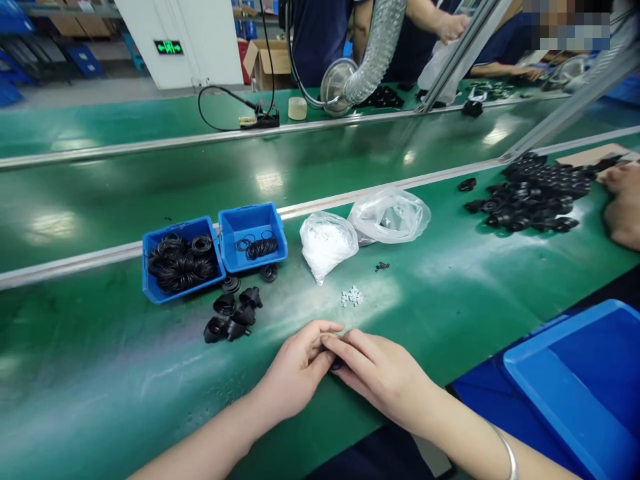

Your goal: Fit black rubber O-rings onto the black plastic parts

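Observation:
My left hand point(301, 363) and my right hand point(373, 363) meet near the front edge of the green bench, fingers closed together. Between them shows a sliver of a small black part point(337, 364), mostly hidden by the fingers. Just beyond the hands lies a little pile of small white pieces point(353, 297), with a few tiny black pieces point(383, 267) behind it. To the left of my left hand sit several black cup-shaped plastic parts point(244, 313).
Two blue bins, one with many black rings point(183, 267), one with fewer point(262, 249), stand at the left. Behind the piles are a bag of white pieces point(327, 243) and an open clear bag point(393, 217). Black parts point(533, 197), another person's hand point(625, 207) and a blue tray point(535, 373) are right.

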